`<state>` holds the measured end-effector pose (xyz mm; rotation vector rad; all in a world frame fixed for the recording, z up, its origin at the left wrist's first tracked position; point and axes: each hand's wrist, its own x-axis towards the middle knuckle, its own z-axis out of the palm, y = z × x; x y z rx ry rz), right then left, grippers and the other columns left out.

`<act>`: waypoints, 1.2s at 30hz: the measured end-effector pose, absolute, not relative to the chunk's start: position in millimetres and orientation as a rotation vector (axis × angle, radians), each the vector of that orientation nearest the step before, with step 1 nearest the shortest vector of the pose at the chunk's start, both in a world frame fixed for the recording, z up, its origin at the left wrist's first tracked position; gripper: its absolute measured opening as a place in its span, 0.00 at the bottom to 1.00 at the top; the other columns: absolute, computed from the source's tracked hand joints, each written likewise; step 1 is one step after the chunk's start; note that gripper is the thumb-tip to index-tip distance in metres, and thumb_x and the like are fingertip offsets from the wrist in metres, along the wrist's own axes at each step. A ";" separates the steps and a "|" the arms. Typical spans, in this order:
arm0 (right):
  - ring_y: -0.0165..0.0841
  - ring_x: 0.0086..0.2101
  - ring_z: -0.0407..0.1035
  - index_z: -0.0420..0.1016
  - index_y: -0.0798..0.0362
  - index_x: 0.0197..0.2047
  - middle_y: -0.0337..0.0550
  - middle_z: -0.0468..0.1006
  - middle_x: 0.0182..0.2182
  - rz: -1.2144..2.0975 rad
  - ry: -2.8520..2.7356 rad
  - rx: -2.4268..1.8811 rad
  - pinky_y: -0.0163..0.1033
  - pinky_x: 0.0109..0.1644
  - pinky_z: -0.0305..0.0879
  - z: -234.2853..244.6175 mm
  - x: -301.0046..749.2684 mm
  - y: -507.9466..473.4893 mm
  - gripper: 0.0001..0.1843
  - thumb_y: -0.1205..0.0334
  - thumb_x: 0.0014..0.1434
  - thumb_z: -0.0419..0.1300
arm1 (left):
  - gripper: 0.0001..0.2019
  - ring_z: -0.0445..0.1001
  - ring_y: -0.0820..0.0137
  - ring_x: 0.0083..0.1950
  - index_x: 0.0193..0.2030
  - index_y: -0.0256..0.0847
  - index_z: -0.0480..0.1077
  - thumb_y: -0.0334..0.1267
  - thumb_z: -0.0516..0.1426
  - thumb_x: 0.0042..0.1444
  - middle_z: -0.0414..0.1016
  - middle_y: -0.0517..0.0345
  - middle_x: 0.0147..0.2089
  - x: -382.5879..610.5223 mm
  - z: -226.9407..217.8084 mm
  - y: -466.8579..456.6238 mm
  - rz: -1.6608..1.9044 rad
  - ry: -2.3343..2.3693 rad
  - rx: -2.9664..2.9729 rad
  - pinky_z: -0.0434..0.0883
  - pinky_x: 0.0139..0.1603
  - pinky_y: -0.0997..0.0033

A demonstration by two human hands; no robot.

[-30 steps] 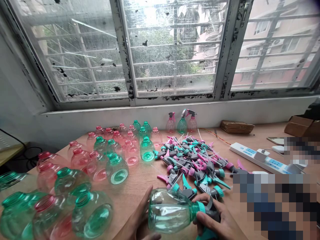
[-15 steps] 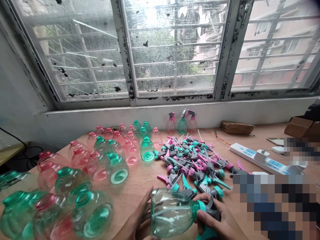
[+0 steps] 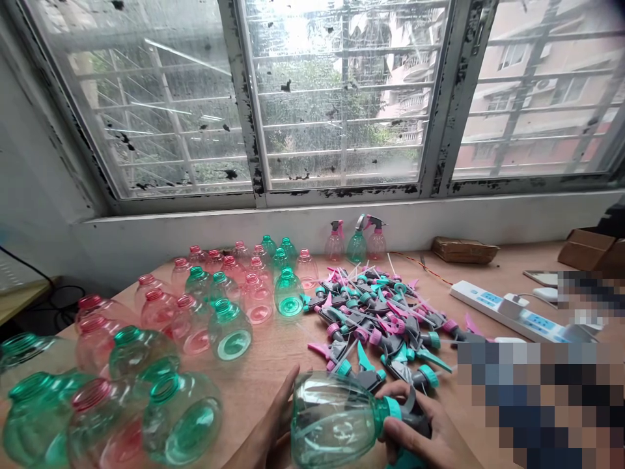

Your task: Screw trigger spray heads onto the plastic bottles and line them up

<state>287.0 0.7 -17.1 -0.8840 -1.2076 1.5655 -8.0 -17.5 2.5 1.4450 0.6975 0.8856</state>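
Observation:
A clear green spray bottle [image 3: 334, 420] lies on its side between my hands at the front of the table, its neck pointing right. My left hand [image 3: 278, 413] cups the base end from the left, its lower fingers hidden behind the bottle. My right hand [image 3: 422, 423] is closed around the grey and teal spray head [image 3: 415, 417] at the neck, thumb and fingers on the teal collar [image 3: 392, 408]. A thin tube shows inside the bottle. Just beyond my hands lies a heap of loose spray heads [image 3: 371, 312] in grey, pink and teal.
Open green and pink bottles [image 3: 229, 332] without heads crowd the left side. Complete spray bottles [image 3: 356, 246] stand against the wall. On the right are a white power strip [image 3: 508, 309], a brown paper package [image 3: 463, 250] and a cardboard box [image 3: 588, 251].
The bottle has tipped slightly, its base end a little lower and further left. Both hands keep their hold at the base and the collar.

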 end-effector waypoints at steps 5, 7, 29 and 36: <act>0.32 0.22 0.77 0.74 0.53 0.44 0.37 0.83 0.21 1.580 -1.208 -0.904 0.32 0.28 0.67 -14.2 286.2 -0.9 0.29 0.39 0.52 0.75 | 0.44 0.54 0.52 0.81 0.74 0.75 0.42 0.40 0.64 0.62 0.44 0.69 0.83 -7.2 5.2 -19.0 0.866 0.584 1.378 0.52 0.79 0.43; 0.33 0.22 0.77 0.74 0.53 0.45 0.38 0.84 0.20 1.563 -1.220 -0.923 0.33 0.28 0.66 -14.5 286.3 -1.2 0.30 0.39 0.52 0.74 | 0.41 0.53 0.52 0.81 0.75 0.71 0.44 0.44 0.63 0.63 0.44 0.66 0.84 -6.2 6.7 -20.0 0.872 0.555 1.365 0.51 0.79 0.43; 0.32 0.23 0.78 0.76 0.54 0.45 0.39 0.85 0.21 1.557 -1.229 -0.888 0.32 0.30 0.66 -17.5 287.5 0.7 0.27 0.43 0.55 0.74 | 0.48 0.42 0.52 0.83 0.75 0.75 0.36 0.42 0.65 0.61 0.44 0.63 0.84 -13.7 -1.1 -14.4 0.819 0.616 1.499 0.49 0.78 0.39; 0.33 0.22 0.78 0.75 0.55 0.46 0.40 0.86 0.20 1.547 -1.248 -0.887 0.32 0.28 0.65 -23.5 289.2 2.3 0.27 0.43 0.55 0.74 | 0.45 0.41 0.54 0.84 0.76 0.70 0.36 0.44 0.62 0.63 0.37 0.64 0.85 -14.3 4.4 -18.2 0.794 0.743 1.622 0.38 0.82 0.46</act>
